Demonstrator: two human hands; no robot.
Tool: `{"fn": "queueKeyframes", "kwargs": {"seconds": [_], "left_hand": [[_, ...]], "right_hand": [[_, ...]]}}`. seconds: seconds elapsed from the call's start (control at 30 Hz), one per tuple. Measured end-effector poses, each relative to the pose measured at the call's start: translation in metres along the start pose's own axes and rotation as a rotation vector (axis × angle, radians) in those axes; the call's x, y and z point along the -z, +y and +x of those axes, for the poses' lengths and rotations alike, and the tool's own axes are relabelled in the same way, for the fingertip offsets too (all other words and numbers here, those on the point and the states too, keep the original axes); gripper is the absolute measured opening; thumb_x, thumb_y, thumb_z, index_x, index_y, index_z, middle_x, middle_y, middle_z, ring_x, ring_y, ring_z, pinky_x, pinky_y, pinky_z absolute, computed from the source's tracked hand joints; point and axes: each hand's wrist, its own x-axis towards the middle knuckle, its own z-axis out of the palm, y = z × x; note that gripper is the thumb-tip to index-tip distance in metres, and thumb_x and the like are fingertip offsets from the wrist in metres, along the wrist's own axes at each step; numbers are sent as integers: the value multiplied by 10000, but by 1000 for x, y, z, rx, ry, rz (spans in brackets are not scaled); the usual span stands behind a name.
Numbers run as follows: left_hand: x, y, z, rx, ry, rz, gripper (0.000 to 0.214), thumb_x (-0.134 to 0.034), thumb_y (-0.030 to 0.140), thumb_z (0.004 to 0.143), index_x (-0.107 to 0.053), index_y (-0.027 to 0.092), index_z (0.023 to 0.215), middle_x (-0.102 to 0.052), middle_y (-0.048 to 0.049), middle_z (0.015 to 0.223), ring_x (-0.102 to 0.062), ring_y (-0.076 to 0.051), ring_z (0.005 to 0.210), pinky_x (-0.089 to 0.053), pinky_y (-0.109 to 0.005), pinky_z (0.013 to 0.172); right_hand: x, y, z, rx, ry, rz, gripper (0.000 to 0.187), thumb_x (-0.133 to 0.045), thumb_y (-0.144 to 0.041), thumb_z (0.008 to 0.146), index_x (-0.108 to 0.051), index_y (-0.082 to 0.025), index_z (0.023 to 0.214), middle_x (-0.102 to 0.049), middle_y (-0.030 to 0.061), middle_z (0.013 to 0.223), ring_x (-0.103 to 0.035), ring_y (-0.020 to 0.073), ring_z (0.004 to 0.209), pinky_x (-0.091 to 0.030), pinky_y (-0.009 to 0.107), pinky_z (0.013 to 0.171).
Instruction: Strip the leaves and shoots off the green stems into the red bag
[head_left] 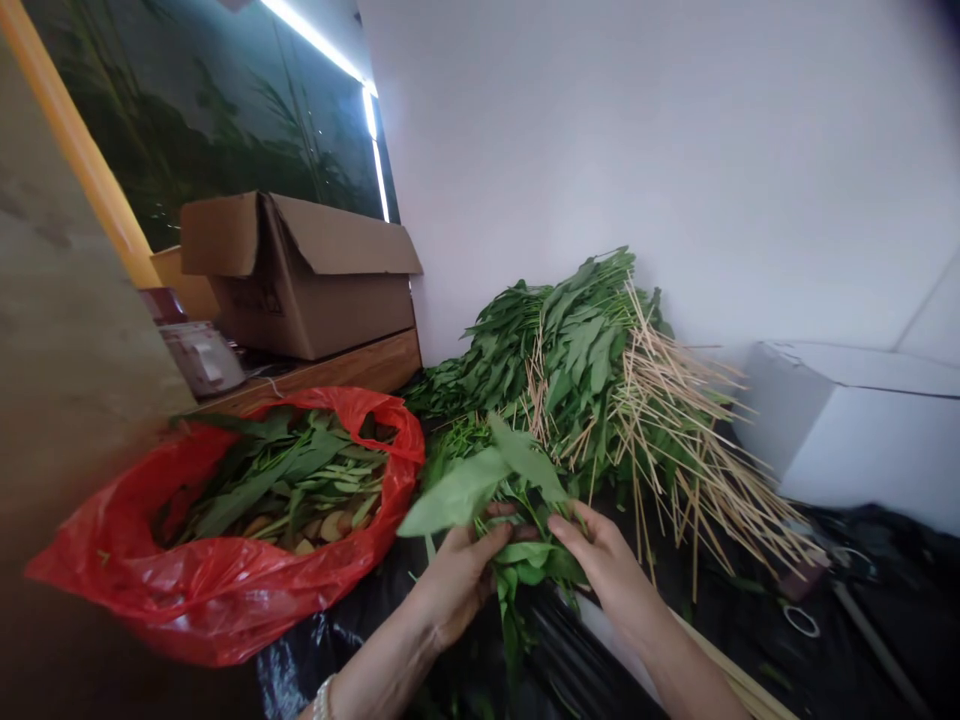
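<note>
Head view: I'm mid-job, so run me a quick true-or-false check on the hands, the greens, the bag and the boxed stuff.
1. The left hand and the right hand are both on leafy greens. True.
2. The red bag has green leaves inside it. True.
3. The cardboard box is closed up. False: its flaps are folded outward.
4. The leafy pile lies beyond the hands, in front of the white wall. True.
5. The pile's pale stems point toward the red bag. False: they spread to the right, away from it.
6. A beaded bracelet is on the right arm. False: it is on the left arm.
</note>
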Motion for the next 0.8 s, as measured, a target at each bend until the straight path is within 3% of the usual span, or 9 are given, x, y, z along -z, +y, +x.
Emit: {"fn": "queueKeyframes", "kwargs": {"seconds": [0.17, 0.4, 0.57, 0.8], "left_hand": [[8, 3, 4, 53, 25, 37, 165, -607, 243, 887, -596, 125, 1002, -718, -134, 891, -702, -207, 718, -551, -269, 575], [12, -1, 5, 81, 41, -2, 134, -602, 244, 888, -646, 117, 884, -685, -68, 735, -601, -108, 483, -481, -201, 462], [11, 2, 2, 102, 42, 0, 137, -627, 251, 870, -658, 118, 871, -672, -62, 694, -575, -89, 463, -456, -174, 454], [18, 8, -4, -26, 36, 325, 324, -590, 441, 874, -655, 127, 923, -591, -20, 564, -370, -33, 378, -164, -106, 334]], "right_hand": [[-3, -5, -4, -102, 66, -15, 349, -725, -533, 711, -600, -235, 843, -593, -63, 658, -560, 96, 550, -399, 173, 475], [3, 3, 0, -99, 62, -32, 388, -733, -560, 689, -584, -230, 826, -518, -84, 577, -452, 62, 450, -284, 150, 392], [1, 3, -1, -81, 30, -18, 388, -731, -557, 697, -569, -223, 808, -520, -82, 580, -431, 53, 432, -278, 155, 388], [5, -4, -3, -132, 107, -58, 373, -732, -551, 694, -578, -248, 849, -543, -69, 614, -522, 92, 555, -345, 162, 466]]}}
